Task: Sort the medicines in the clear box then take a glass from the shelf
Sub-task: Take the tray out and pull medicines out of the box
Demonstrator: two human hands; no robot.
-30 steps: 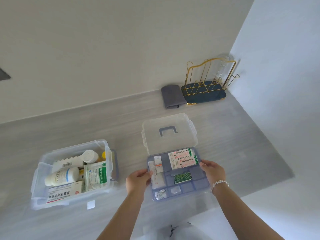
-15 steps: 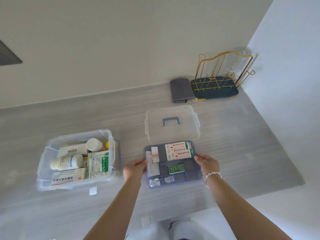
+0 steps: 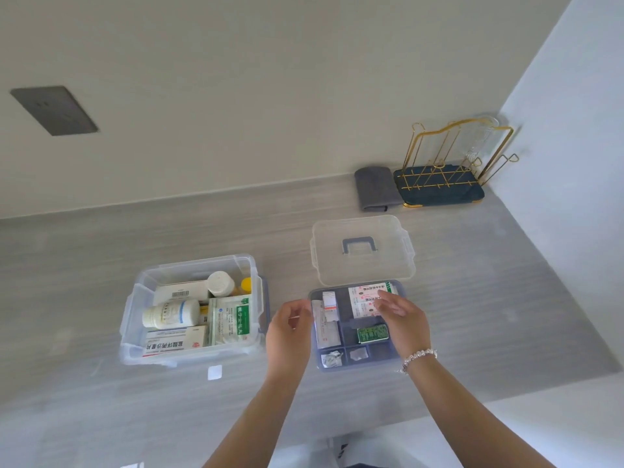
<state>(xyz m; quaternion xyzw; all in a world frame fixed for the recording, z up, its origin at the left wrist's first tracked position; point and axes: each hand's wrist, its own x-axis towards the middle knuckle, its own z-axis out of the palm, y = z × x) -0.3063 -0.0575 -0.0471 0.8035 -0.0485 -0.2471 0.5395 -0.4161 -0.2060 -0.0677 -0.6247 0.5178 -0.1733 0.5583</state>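
A clear box (image 3: 133, 319) on the grey counter holds a white bottle (image 3: 170, 313), medicine cartons and a green-white packet (image 3: 233, 319). To its right lies a grey divided tray (image 3: 363, 364) with small packets, a red-white box (image 3: 366, 298) and a green blister pack (image 3: 371, 333). My left hand (image 3: 287, 332) hovers just off the tray's left edge, fingers loosely curled, holding nothing. My right hand (image 3: 403, 320) is over the tray, fingertips at the red-white box, fingers apart. A glass (image 3: 481, 138) hangs on the gold rack (image 3: 439, 170) in the far right corner.
The box's clear lid (image 3: 363, 248) with a grey handle lies behind the tray. A folded grey cloth (image 3: 374, 189) sits beside the rack. A white wall rises on the right. A small white sticker (image 3: 215, 372) lies on the counter in front of the clear box.
Both hands have let go of the tray's sides. My right hand moved inward over the tray toward the red-white box; my left hand lifted slightly off the left edge.
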